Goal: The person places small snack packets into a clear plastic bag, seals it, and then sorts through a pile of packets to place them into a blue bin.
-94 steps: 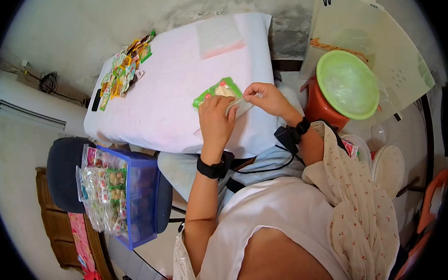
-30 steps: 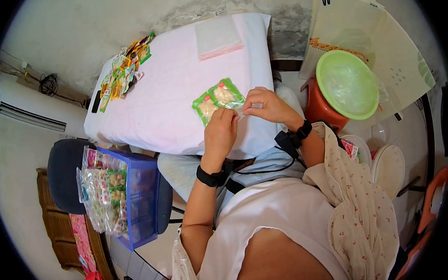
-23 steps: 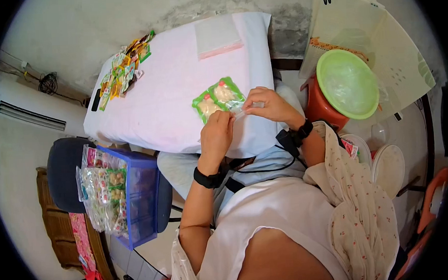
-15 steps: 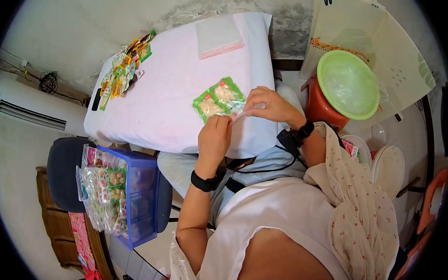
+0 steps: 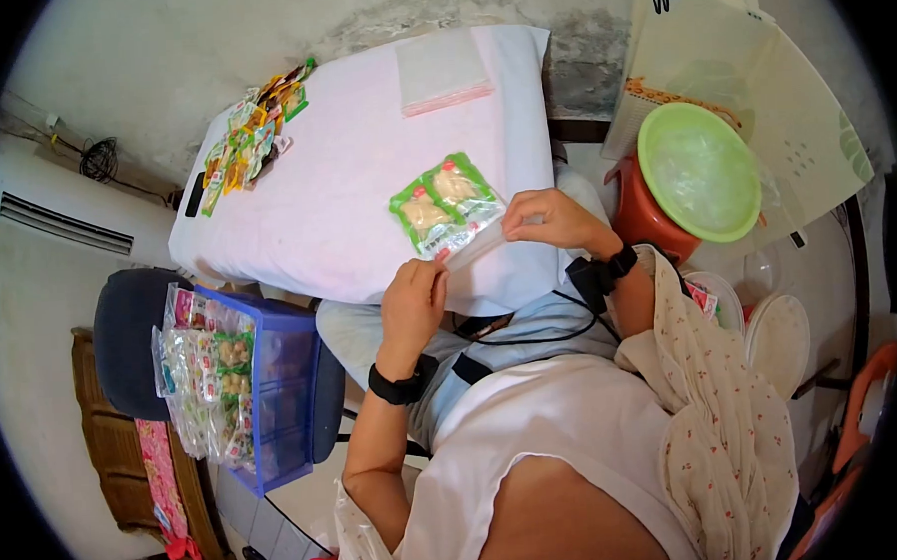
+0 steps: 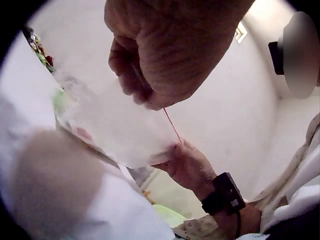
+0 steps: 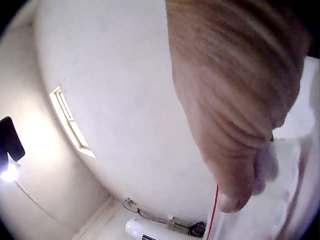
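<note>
A clear plastic bag [image 5: 476, 231] holds two green-edged packets [image 5: 427, 214] with pale food shapes and red spots, lying on the cloth-covered table. My left hand [image 5: 410, 307] pinches the bag's near left corner, and my right hand [image 5: 550, 220] pinches its near right corner. Between the two hands the bag's edge is stretched straight. In the left wrist view a red line runs along that edge from the left hand [image 6: 160, 55] to the right hand [image 6: 187, 165]. The right wrist view shows the right hand [image 7: 237, 100] with thumb and fingers together on the bag [image 7: 265, 215].
A stack of clear bags [image 5: 443, 72] lies at the table's far side, colourful small packets [image 5: 252, 133] at the far left beside a dark phone [image 5: 196, 194]. A blue crate [image 5: 278, 388] of filled bags stands left; a green basin [image 5: 699, 172] on a red stool [image 5: 644, 211] stands right.
Both hands have moved apart and the left hand has come nearer the body, so the bag's edge is stretched and more of the bag shows below the green packets.
</note>
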Demonstrator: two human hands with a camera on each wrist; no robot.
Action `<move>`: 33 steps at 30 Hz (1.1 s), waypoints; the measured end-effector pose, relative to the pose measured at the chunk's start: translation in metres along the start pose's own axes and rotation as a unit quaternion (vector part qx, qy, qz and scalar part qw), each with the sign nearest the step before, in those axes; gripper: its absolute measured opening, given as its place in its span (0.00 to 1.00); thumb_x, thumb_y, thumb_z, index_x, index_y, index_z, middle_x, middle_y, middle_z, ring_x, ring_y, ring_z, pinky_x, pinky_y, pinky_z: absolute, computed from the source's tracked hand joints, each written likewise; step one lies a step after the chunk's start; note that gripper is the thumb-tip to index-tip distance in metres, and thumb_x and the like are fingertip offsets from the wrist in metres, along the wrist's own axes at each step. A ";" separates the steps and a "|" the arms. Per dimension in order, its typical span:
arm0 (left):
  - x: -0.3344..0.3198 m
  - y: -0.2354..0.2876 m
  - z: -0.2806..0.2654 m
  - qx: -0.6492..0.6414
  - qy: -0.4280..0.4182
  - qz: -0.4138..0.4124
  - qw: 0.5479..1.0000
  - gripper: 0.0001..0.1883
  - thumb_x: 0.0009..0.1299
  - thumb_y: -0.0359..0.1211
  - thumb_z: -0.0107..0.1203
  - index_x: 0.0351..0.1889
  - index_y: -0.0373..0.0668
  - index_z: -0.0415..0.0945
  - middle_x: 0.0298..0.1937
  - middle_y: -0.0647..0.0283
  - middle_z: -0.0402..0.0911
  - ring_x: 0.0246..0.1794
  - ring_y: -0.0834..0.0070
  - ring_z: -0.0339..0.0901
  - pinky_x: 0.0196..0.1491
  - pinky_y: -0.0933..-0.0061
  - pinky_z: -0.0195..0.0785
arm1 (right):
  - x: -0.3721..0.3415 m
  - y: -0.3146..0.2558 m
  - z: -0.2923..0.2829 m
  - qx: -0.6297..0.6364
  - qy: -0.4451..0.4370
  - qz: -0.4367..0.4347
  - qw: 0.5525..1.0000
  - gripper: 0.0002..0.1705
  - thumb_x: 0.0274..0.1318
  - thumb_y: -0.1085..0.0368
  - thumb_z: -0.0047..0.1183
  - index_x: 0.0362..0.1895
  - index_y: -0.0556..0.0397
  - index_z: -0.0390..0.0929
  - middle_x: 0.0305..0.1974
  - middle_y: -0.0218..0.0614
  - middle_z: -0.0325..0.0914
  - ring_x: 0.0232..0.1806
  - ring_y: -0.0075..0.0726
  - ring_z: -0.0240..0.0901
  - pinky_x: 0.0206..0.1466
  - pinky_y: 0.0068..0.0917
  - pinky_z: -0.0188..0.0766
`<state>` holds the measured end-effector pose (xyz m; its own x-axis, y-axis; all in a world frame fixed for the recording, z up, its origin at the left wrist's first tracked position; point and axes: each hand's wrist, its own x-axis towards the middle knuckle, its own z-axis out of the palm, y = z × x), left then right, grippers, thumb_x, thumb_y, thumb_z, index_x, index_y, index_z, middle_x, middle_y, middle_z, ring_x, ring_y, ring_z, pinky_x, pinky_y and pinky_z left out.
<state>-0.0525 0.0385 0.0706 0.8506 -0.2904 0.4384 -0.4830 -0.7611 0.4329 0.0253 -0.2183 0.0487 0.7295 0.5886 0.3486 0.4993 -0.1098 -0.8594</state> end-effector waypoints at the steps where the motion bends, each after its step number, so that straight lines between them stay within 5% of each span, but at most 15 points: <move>1: -0.003 -0.002 -0.002 0.000 0.001 0.000 1.000 0.05 0.59 0.26 0.57 0.32 0.41 0.73 0.29 0.58 0.73 0.31 0.60 0.73 0.32 0.64 0.68 | -0.001 0.000 0.000 0.000 -0.001 0.000 1.000 0.06 0.49 0.69 0.59 0.31 0.58 0.80 0.33 0.36 0.78 0.36 0.31 0.72 0.41 0.23 0.67; 6: -0.013 -0.012 -0.007 -0.013 0.009 -0.023 1.000 0.04 0.60 0.22 0.56 0.33 0.37 0.74 0.29 0.57 0.74 0.24 0.66 0.73 0.29 0.70 0.67 | -0.003 -0.002 0.001 0.012 -0.004 0.072 0.997 0.06 0.51 0.68 0.58 0.31 0.59 0.80 0.30 0.36 0.78 0.33 0.27 0.72 0.40 0.21 0.67; 13: -0.018 -0.028 -0.007 -0.053 0.026 -0.096 0.994 0.04 0.59 0.24 0.56 0.32 0.39 0.73 0.27 0.58 0.73 0.29 0.62 0.72 0.31 0.67 0.66 | 0.005 0.012 0.007 0.036 0.022 0.096 0.994 0.08 0.53 0.67 0.56 0.33 0.60 0.80 0.30 0.35 0.79 0.32 0.25 0.73 0.39 0.22 0.68; 19: -0.009 -0.029 0.009 0.157 0.162 0.030 0.974 0.14 0.58 0.24 0.55 0.43 0.40 0.73 0.43 0.52 0.75 0.42 0.57 0.73 0.42 0.60 0.66 | 0.026 0.045 0.017 0.014 0.103 0.112 0.988 0.12 0.53 0.63 0.54 0.35 0.60 0.80 0.27 0.39 0.79 0.30 0.29 0.75 0.36 0.25 0.70; 21: -0.007 -0.022 0.022 0.102 0.042 0.134 0.985 0.22 0.57 0.27 0.55 0.52 0.42 0.69 0.53 0.50 0.71 0.52 0.52 0.69 0.49 0.52 0.62 | 0.035 0.041 0.018 -0.076 0.113 0.122 0.983 0.11 0.54 0.65 0.53 0.37 0.60 0.80 0.30 0.41 0.80 0.33 0.32 0.77 0.39 0.28 0.71; 23: -0.004 -0.025 0.038 0.129 -0.070 0.115 0.982 0.25 0.60 0.31 0.54 0.57 0.41 0.65 0.59 0.49 0.66 0.62 0.54 0.62 0.56 0.45 0.57 | 0.039 0.060 0.023 -0.082 0.116 0.119 0.983 0.12 0.54 0.66 0.51 0.40 0.59 0.79 0.35 0.42 0.80 0.37 0.34 0.78 0.42 0.29 0.72; 26: 0.001 -0.046 0.054 0.119 -0.058 0.075 0.988 0.31 0.58 0.35 0.57 0.61 0.40 0.63 0.63 0.50 0.64 0.64 0.55 0.60 0.62 0.50 0.54 | 0.049 0.063 0.029 -0.088 0.152 0.153 0.972 0.15 0.54 0.69 0.49 0.47 0.57 0.76 0.39 0.40 0.79 0.42 0.33 0.76 0.47 0.27 0.71; 29: 0.006 -0.053 0.057 0.153 -0.004 0.083 0.985 0.26 0.61 0.34 0.53 0.58 0.37 0.65 0.59 0.52 0.68 0.62 0.58 0.64 0.60 0.61 0.60 | 0.043 0.063 0.026 -0.107 0.134 0.149 0.974 0.23 0.50 0.69 0.53 0.54 0.55 0.72 0.53 0.44 0.72 0.52 0.38 0.71 0.56 0.29 0.66; 31: 0.010 -0.058 0.057 0.176 0.002 0.085 0.981 0.25 0.61 0.33 0.52 0.58 0.38 0.66 0.59 0.51 0.68 0.61 0.59 0.65 0.58 0.64 0.62 | 0.038 0.059 0.024 -0.203 0.093 -0.001 0.975 0.32 0.43 0.68 0.58 0.58 0.52 0.69 0.64 0.47 0.58 0.62 0.48 0.60 0.65 0.35 0.57; 33: 0.014 -0.064 0.055 0.158 0.026 0.098 0.982 0.22 0.61 0.32 0.52 0.54 0.37 0.69 0.54 0.51 0.74 0.55 0.60 0.71 0.51 0.67 0.69 | 0.033 0.032 0.025 -0.235 0.042 -0.002 0.971 0.35 0.40 0.68 0.60 0.59 0.51 0.68 0.66 0.48 0.55 0.64 0.51 0.56 0.66 0.37 0.54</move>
<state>0.0016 0.0515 0.0052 0.7326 -0.4251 0.5317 -0.5398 -0.8386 0.0733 0.0536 -0.1822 0.0232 0.7525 0.5242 0.3987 0.6465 -0.4724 -0.5990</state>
